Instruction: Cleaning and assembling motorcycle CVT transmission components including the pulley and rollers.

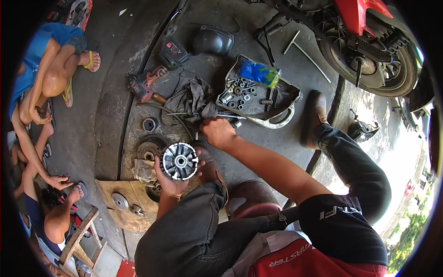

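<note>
Looks midway: finned pulley (181,161) loose, gripped in left hand (172,186) below-left of frame centre, right hand (219,132) curled near grey rag (188,98), can't tell if holding anything, silver disc (119,201) lying apart on cardboard (107,188) lower left, neither fitted.

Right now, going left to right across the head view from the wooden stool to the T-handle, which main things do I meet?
Wooden stool, silver disc, finned part in the left hand, right hand, blue-and-yellow packet, T-handle.
</note>
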A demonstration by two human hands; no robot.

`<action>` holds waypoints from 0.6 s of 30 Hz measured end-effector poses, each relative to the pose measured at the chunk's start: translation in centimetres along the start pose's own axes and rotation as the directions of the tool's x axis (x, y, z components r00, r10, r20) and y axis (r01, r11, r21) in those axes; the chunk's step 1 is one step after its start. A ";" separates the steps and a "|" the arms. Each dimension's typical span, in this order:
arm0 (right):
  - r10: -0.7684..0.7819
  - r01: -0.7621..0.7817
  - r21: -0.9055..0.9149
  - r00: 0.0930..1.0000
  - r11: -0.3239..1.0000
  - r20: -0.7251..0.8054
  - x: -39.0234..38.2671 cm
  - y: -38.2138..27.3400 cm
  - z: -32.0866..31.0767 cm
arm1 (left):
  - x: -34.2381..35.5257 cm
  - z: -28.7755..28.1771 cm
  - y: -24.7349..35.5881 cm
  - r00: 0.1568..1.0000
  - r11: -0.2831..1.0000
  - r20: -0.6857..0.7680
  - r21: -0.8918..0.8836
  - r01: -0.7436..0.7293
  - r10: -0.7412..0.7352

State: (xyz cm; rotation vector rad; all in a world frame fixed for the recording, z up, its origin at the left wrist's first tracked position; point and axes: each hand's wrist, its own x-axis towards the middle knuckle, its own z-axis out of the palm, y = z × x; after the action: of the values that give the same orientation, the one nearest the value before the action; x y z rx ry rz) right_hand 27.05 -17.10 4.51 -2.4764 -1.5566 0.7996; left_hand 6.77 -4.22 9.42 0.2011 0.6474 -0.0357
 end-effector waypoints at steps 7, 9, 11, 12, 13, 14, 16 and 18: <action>0.486 -0.135 0.565 0.691 0.814 -0.536 -4.0 7.6 -4.3 | -0.4 1.9 0.4 0.997 0.999 0.078 -0.041 -0.012 0.015; 0.608 -0.408 0.476 0.674 0.779 -0.419 -3.9 11.9 -2.7 | 0.0 2.3 0.2 0.993 1.000 0.121 -0.025 0.002 0.001; 0.595 -0.438 0.420 0.700 0.795 -0.396 -3.3 13.4 -1.5 | 0.1 2.6 0.0 0.994 0.999 0.109 -0.031 0.014 -0.010; 0.584 -0.469 0.358 0.723 0.807 -0.370 -3.1 14.0 -1.2 | 0.1 2.7 -0.2 0.995 0.999 0.099 -0.040 0.029 -0.025; 0.576 -0.498 0.299 0.754 0.814 -0.315 -2.8 14.6 -0.9 | 0.2 3.0 -0.3 0.993 0.998 0.119 -0.045 0.034 -0.029; 0.573 -0.492 0.304 0.758 0.816 -0.312 -2.5 14.7 -0.8 | 0.1 3.0 -0.3 0.994 0.999 0.111 -0.042 0.029 -0.024; 0.515 -0.446 0.265 0.795 0.855 -0.321 -2.4 15.0 -0.7 | 0.1 3.0 -0.3 0.990 0.999 0.135 -0.019 0.033 -0.030; 0.460 -0.366 0.294 0.798 0.883 -0.389 -2.8 14.9 -0.2 | 0.0 2.8 -0.3 0.993 0.999 0.115 -0.020 0.039 -0.037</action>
State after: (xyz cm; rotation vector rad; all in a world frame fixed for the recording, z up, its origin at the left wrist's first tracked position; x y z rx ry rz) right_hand 38.26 -26.50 0.39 -2.6228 -0.7431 0.3503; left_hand 8.47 -5.11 11.54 0.1638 0.5373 -0.0760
